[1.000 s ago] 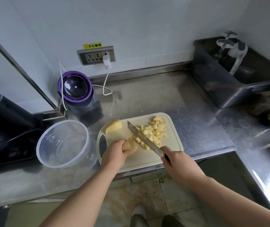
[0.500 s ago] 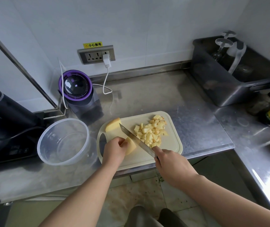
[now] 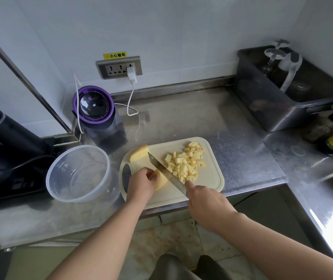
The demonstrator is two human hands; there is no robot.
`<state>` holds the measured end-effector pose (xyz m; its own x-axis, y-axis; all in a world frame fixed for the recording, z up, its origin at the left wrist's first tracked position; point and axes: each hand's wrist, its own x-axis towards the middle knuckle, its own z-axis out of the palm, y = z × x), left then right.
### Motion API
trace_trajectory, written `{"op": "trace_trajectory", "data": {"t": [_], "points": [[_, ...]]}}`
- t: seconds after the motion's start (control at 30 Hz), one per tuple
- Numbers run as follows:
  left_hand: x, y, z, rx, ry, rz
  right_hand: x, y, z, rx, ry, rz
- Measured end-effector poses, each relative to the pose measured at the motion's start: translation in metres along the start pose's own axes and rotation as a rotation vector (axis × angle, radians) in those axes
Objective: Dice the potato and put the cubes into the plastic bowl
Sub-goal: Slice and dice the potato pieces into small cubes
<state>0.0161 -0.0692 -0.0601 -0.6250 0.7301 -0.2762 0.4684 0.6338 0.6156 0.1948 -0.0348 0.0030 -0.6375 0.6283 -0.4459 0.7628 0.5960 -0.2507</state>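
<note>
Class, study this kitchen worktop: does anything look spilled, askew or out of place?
The cutting board overhangs the counter's front edge at its near side. Nothing is spilled: the potato cubes all lie on the board, and the plastic bowl stands upright and empty.

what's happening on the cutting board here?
A person is dicing potato. The left hand pins a potato piece on the cutting board, while the right hand holds a knife with its blade against that piece. A pile of cubes lies right of the blade, and another uncut chunk waits at the board's far left corner. The plastic bowl beside the board holds no cubes yet.
</note>
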Motion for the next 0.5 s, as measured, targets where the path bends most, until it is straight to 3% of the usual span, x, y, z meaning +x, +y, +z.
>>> {"op": "trace_trajectory", "data": {"t": [0.5], "points": [[0.0036,-0.0045,0.0041,-0.003,0.002,0.014,0.0041,-0.0105,0.0012,-0.178,0.044,-0.051]]}}
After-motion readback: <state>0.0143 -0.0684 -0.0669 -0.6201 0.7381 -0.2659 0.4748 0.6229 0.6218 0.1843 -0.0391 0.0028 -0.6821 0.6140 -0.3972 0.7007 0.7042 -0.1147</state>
